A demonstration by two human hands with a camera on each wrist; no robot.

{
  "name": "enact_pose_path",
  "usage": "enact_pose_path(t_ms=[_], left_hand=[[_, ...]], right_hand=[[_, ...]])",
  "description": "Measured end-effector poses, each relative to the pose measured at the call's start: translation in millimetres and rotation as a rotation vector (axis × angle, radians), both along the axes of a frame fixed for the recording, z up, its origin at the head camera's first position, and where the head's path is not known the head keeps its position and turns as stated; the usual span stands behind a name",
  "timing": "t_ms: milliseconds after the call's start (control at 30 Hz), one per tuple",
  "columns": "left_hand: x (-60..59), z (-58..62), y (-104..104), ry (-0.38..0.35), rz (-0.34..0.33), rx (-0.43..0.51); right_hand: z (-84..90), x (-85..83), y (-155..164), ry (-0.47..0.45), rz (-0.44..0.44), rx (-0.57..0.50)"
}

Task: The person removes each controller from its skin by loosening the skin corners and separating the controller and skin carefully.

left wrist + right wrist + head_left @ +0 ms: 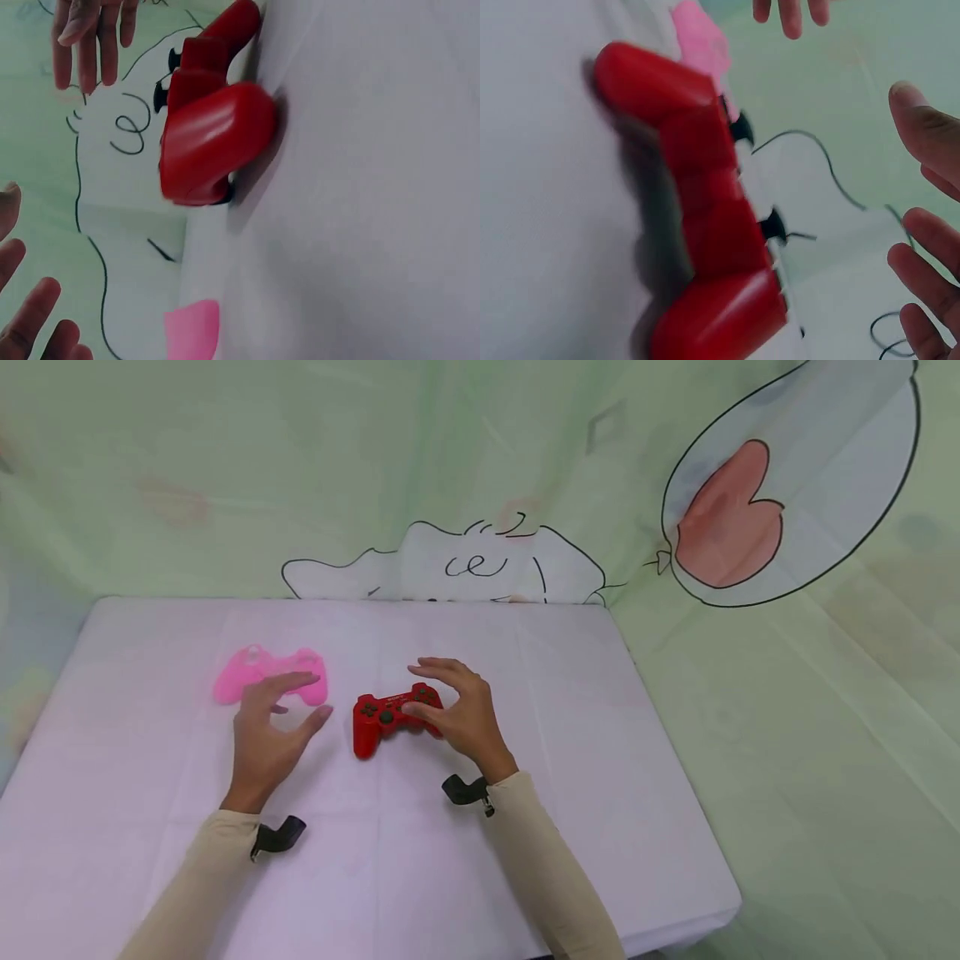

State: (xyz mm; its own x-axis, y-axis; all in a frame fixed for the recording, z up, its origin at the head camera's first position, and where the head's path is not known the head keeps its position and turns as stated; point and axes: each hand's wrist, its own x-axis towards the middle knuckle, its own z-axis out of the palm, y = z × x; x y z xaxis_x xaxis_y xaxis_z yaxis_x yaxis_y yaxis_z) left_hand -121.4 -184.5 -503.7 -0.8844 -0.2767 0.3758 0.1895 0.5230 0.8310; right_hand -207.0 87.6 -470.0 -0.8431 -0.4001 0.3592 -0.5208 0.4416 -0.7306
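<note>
A glossy red plastic game controller (390,718) is laid flat on the pale lilac cloth-covered table (570,760), sticks and buttons facing up, so that both grips are left free to be approached from either side. The right hand (457,710) is held over the controller's right grip with fingers spread and loosely arched; from the head view the thumb appears to lie at the grip's edge, but in the right wrist view the fingers (930,135) are seen clear of the red shell, so nothing is grasped. The left hand (266,731) is poised just left of the controller, fingers parted and relaxed, holding nothing; its palm is turned toward the left grip. Behind the left hand, a soft pink silicone controller cover (270,677) is lying on the cloth, near the red controller but apart from it. The table is backed by a pale green curtain with cartoon outlines (465,560).
</note>
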Motion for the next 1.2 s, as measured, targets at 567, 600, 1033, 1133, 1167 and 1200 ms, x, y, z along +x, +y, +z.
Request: enact_pose_path(t_ms=[567, 600, 1033, 1133, 1167, 1200], left_hand=[[-7.6, -32.7, 52.4, -0.116, -0.12, 0.069], [-7.9, -33.7, 53.8, -0.121, -0.122, 0.07], [-11.6, -34.0, 64.0, -0.197, -0.086, 0.073], [-10.2, -34.2, 64.0, -0.222, -0.081, 0.066], [-9.4, -34.5, 63.8, -0.225, -0.082, 0.063], [-8.5, -34.8, 63.7, -0.224, -0.086, 0.063]], right_hand=[[-42.2, -12.3, 19.2, -0.192, -0.019, 0.166], [-44.1, -12.8, 19.2, -0.208, -0.012, 0.169], [-51.3, -14.5, 20.2, -0.298, 0.019, 0.195], [-52.2, -10.5, 20.4, -0.307, -0.002, 0.195], [-52.9, -8.4, 20.5, -0.307, -0.01, 0.191], [-53.1, -5.6, 20.6, -0.305, -0.019, 0.181]])
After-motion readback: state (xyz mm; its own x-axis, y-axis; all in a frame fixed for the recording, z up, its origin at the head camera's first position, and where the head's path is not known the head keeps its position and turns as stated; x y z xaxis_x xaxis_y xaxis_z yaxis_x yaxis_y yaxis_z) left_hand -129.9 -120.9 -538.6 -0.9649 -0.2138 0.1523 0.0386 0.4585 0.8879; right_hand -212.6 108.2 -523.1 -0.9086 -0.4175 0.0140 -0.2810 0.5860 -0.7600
